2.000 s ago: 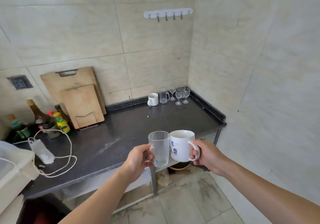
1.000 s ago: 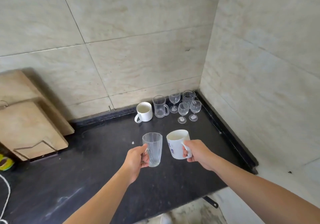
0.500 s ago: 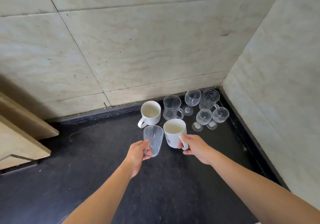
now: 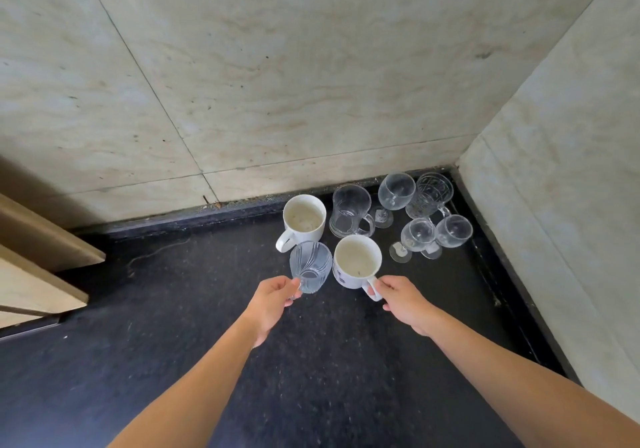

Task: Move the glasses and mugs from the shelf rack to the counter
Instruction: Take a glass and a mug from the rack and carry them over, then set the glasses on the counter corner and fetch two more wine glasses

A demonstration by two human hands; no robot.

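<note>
Head cam looks straight down at both hands over the dark tabletop [image 4: 194, 316]. My left grip [image 4: 273, 300] is closed on the near side of the ribbed glass [image 4: 310, 267], fingertips pinching what looks like its handle. My right grip [image 4: 401, 300] is wrapped round the handle of the white mug [image 4: 356, 260].

Both cups sit just ahead of my knuckles, side by side and nearly touching. They're right in front of the other white mug [image 4: 304, 218] and the clear glass mug [image 4: 349, 210], with the stemmed glasses [image 4: 419, 236] bunched in the corner to the right.

Honestly can't tell if the bases have landed yet. My plan: lower both straight down, level out the ribbed glass since it looks tipped, and leave a gap so nothing clinks before I let go.
</note>
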